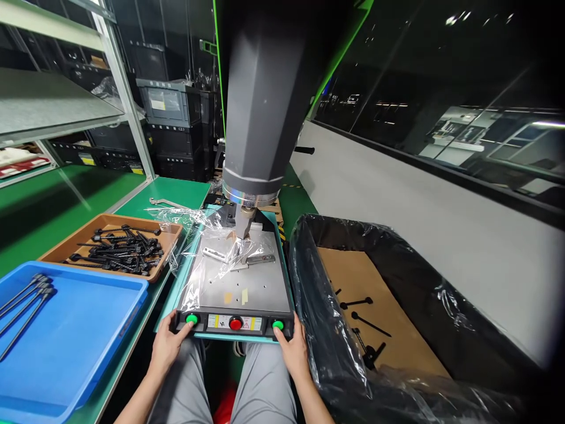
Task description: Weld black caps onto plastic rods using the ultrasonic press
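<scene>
I sit at a press machine whose big grey head has its tip lowered onto a small part on the metal work plate. My left hand grips the left end of the front control panel, thumb by the left green button. At the panel's right end my right hand grips the same way, its thumb beside the right green button. A red button sits between them. Both hands' fingers curl under the panel edge.
To the left, a brown tray holds several black rod parts, and a blue tray holds a few more rods. A cardboard box lined with a black bag stands on the right with some black parts inside. Clear plastic film lies by the plate.
</scene>
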A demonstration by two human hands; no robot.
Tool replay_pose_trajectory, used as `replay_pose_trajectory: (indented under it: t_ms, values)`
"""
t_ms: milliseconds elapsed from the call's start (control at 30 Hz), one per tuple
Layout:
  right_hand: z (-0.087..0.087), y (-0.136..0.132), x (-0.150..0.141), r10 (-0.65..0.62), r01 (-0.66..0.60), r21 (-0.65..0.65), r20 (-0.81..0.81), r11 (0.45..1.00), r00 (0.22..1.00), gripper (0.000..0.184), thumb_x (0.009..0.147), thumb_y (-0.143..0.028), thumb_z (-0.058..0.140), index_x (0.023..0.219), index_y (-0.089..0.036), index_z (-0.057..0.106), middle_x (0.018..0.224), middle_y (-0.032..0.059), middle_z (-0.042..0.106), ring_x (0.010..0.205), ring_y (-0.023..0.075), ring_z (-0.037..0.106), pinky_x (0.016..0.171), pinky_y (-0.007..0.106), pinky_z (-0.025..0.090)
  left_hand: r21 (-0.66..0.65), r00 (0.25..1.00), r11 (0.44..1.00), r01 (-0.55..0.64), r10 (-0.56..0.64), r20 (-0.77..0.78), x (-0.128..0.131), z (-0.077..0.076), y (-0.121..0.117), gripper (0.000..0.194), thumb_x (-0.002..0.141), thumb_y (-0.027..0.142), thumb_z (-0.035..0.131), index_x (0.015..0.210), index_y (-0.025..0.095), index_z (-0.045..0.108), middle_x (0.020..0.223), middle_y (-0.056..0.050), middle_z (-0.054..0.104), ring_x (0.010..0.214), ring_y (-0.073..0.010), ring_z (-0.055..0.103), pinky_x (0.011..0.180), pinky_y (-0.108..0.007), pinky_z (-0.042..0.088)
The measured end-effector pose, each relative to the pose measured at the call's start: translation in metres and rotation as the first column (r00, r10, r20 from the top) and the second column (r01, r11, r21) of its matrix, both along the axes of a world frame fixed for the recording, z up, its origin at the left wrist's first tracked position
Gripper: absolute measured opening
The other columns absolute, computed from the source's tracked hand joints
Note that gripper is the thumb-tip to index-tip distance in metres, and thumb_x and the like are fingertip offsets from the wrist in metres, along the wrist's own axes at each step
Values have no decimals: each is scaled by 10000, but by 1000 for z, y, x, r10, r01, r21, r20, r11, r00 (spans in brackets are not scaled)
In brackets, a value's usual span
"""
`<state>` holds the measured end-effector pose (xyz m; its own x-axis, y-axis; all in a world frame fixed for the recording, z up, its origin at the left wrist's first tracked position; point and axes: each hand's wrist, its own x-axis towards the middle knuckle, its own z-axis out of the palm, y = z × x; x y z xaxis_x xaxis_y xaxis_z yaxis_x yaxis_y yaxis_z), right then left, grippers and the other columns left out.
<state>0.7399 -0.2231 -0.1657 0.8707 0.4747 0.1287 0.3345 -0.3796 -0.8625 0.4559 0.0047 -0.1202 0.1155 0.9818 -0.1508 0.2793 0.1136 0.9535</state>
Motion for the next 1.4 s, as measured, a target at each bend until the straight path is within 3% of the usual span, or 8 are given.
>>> replay_pose_trajectory:
  t_ms: [233, 367, 467, 567, 700, 1000, 1167, 1400]
  values:
    - [2, 0, 0, -7, 7, 9, -14, 1000, 1000, 768, 740, -542, 617, 1393, -192, 416, 1369, 148, 485, 1294, 326, 435, 1072, 445, 350, 26, 996, 999, 25, -22, -85, -5, 11, -5, 731, 566, 568, 763, 1135, 140, 595, 1225, -152, 595, 1166, -337, 544, 1023, -430, 393]
    - [2, 0, 1, 5, -5, 6, -46, 1000, 999, 781, 749, -557, 601, 1399, -171, 403, 1378, 152, 474, 1299, 313, 426, 1085, 439, 322, 198, 965, 978, -71, 118, -236, -5, 32, -24, 638, 718, 593, 634, 1181, 160, 566, 1216, -143, 577, 1066, -313, 586, 932, -455, 455]
    - [3, -1, 3, 12, -11, 15, -77, 1000, 997, 774, 744, -562, 611, 1386, -173, 421, 1362, 148, 494, 1282, 309, 445, 1075, 437, 339, 251, 993, 966, 58, -30, -111, 11, 49, -42, 473, 772, 553, 602, 1074, 190, 624, 1088, -98, 642, 958, -266, 622, 874, -396, 489]
    - [13, 0, 7, -7, 11, 40, -99, 999, 995, 714, 728, -578, 624, 1300, -164, 518, 1273, 150, 567, 1209, 320, 513, 1015, 440, 409, 155, 961, 957, 247, -262, 90, 39, 60, -52, 402, 748, 530, 651, 955, 186, 673, 979, -87, 691, 919, -251, 639, 856, -360, 499]
    - [46, 9, 7, -119, 119, 148, -10, 982, 993, 551, 755, -561, 614, 1136, -164, 633, 1205, 165, 597, 1099, 319, 579, 924, 448, 477, -39, 893, 939, 340, -310, 326, 79, 70, -49, 456, 705, 518, 720, 988, 163, 671, 1007, -108, 704, 943, -241, 645, 829, -328, 512]
    - [100, 95, -4, 306, -251, 338, -121, 907, 944, 462, 828, -465, 584, 1155, -141, 632, 1032, 145, 705, 959, 259, 664, 850, 417, 534, -466, 633, 687, 557, 11, 774, 140, 96, -20, 400, 869, 442, 590, 1137, 146, 579, 1254, -157, 602, 963, -197, 668, 799, -287, 558]
    - [117, 149, -2, 385, -372, 296, 14, 880, 923, 421, 857, -362, 520, 1232, -188, 598, 1075, 113, 689, 967, 236, 657, 839, 393, 541, -424, 492, 715, 556, 128, 861, 154, 111, -5, 372, 896, 468, 533, 1083, 147, 557, 1183, -163, 634, 892, -198, 689, 718, -279, 578]
    - [152, 199, 10, 263, -318, 182, 273, 930, 926, 509, 880, -322, 475, 1375, -204, 464, 1360, 145, 475, 1221, 260, 503, 1037, 424, 408, -291, 498, 859, 421, 49, 866, 154, 128, 1, 244, 936, 274, 488, 1085, 116, 600, 1193, -164, 637, 874, -195, 695, 643, -238, 581]
